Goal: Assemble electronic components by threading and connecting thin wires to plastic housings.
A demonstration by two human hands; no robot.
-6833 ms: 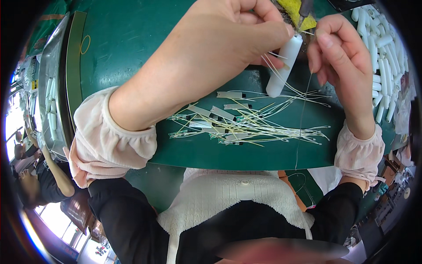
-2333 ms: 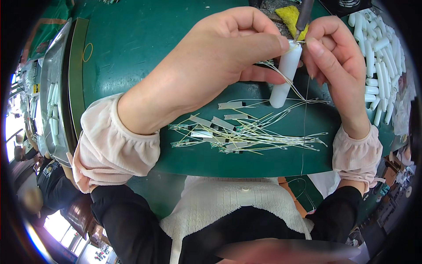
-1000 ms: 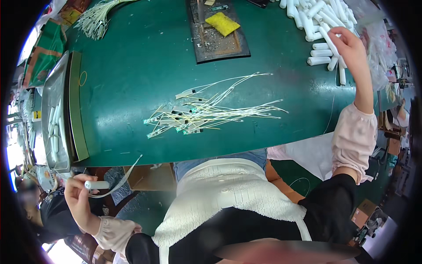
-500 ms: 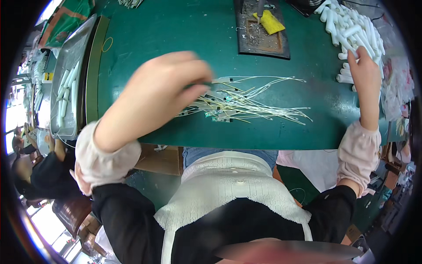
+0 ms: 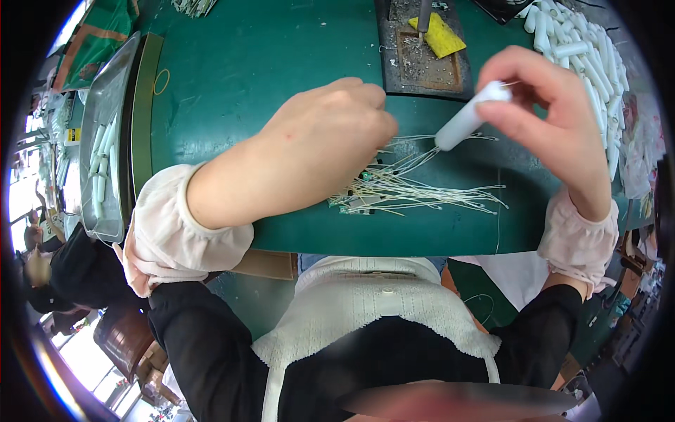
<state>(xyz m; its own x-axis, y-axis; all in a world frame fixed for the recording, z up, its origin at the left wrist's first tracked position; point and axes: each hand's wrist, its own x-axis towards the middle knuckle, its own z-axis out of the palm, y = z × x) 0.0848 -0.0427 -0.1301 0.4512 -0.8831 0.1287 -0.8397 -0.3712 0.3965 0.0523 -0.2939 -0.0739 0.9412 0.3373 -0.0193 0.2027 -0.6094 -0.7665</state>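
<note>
Between the thumb and fingers of my right hand [image 5: 545, 105] is a white cylinder [image 5: 460, 125], held tilted over the bench. A thin wire shows at its upper end by my fingers. My left hand [image 5: 337, 130] is closed, knuckles up, above a bundle of thin pale wires [image 5: 422, 188]. Its fingertips are hidden, so what it pinches cannot be made out. Small green circuit boards [image 5: 355, 204] lie at the wires' left ends, partly under my left hand. The cylinder's lower end is close to some wire tips; whether they touch is unclear.
A heap of white cylinders [image 5: 590, 60] lies at the far right. At the back, a dark tray [image 5: 394, 81] holds a yellow sponge [image 5: 443, 36] and a metal rod-like tool [image 5: 424, 15]. Left stands a metal tray [image 5: 105, 224] with more cylinders. A rubber band [image 5: 162, 82] lies nearby.
My right hand has come back leftward from the heap with a white cylinder in its fingers. My left hand has moved right, further over the wires.
</note>
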